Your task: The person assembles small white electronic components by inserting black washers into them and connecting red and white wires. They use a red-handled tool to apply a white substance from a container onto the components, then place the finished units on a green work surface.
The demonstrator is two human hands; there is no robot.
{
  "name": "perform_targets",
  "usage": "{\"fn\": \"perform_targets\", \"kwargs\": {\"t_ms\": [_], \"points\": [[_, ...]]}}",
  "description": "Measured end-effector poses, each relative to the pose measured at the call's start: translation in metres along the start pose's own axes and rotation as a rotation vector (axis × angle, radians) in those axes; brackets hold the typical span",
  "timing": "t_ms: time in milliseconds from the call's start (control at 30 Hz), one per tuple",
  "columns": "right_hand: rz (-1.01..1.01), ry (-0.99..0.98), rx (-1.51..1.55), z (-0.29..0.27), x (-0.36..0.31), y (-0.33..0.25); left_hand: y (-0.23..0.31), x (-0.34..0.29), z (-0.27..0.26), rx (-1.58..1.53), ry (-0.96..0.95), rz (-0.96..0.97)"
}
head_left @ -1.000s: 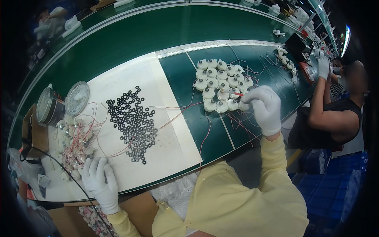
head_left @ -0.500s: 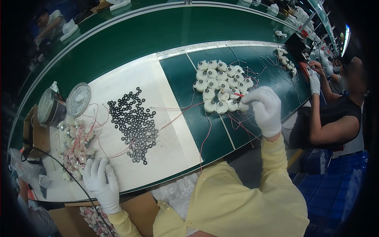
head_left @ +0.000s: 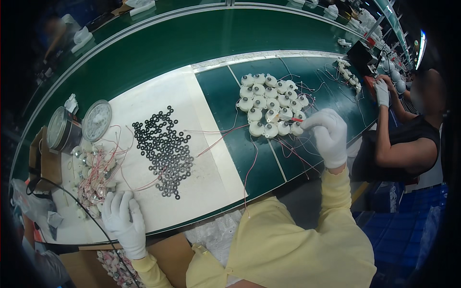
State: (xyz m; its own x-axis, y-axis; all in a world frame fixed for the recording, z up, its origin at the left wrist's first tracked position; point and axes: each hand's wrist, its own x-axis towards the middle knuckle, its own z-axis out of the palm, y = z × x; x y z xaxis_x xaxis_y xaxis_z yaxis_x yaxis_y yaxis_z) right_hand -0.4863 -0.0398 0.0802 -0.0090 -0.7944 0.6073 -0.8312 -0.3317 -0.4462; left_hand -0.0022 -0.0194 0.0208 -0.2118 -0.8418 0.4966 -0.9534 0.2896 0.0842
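Note:
My right hand [head_left: 329,137], in a white glove, pinches a thin tool with a red handle [head_left: 297,119]. Its pale tip points left over a cluster of white round motors [head_left: 259,102] with dark shafts upright; I cannot make out the kind of tip. Red and white wires trail from these motors over the green board. My left hand [head_left: 122,218], also gloved, lies on the near left edge of the white sheet with its fingers stretched and holds nothing. Just beyond its fingertips is a tangled heap of motors and red wires [head_left: 96,175].
Many small black rings [head_left: 163,149] lie spread on the white sheet [head_left: 211,163]. A tin [head_left: 63,130] and its round lid [head_left: 96,121] stand at the left, by a cardboard box [head_left: 47,161]. A black cable [head_left: 72,198] crosses near my left hand. A co-worker [head_left: 403,144] sits at the right.
My right hand has shifted slightly right and toward me with the red-handled tool, whose tip now shows over the motors. The left hand stays where it was.

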Motion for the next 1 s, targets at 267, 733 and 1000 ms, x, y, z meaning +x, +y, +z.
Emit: {"fn": "perform_targets", "kwargs": {"t_ms": [267, 733, 1000], "points": [[-0.016, -0.091, -0.049, -0.005, 0.009, -0.001, -0.001, 0.0, 0.001, 0.0, 0.015, 0.007], [-0.036, -0.005, -0.016, 0.011, 0.015, 0.002, 0.0, 0.0, 0.0, -0.008, 0.035, 0.011], [-0.047, -0.024, -0.026, 0.004, 0.011, 0.0, 0.0, -0.001, 0.001, 0.003, 0.032, 0.01]]}}
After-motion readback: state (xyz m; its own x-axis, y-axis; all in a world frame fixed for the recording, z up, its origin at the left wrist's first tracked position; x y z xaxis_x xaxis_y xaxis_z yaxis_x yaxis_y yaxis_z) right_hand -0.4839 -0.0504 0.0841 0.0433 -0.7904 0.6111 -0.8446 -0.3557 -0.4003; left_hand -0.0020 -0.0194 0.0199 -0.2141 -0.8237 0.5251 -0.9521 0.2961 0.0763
